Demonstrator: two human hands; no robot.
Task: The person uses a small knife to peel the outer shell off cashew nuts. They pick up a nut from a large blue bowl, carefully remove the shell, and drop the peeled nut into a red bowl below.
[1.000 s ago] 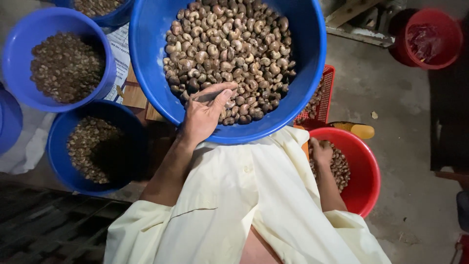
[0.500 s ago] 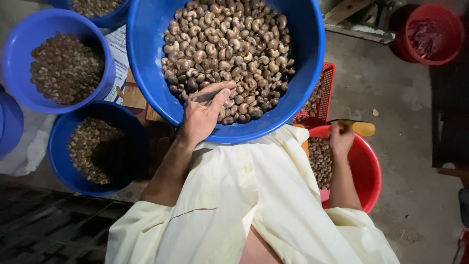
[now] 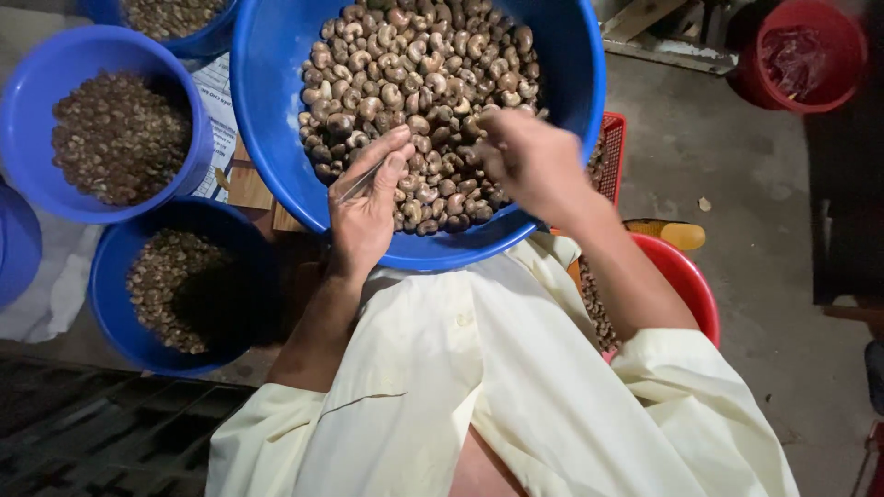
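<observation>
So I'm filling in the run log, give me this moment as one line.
left hand: thin metal tool, on basin rim | right hand: over nuts | big blue basin: on lap

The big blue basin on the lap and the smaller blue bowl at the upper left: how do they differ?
The big blue basin holds large, pale, curved nuts; the smaller blue bowl holds much finer, darker brown pieces. Both hands, the left hand and the right hand, are at the basin; no hand is at the bowl. Both are round, blue and well filled.
</observation>
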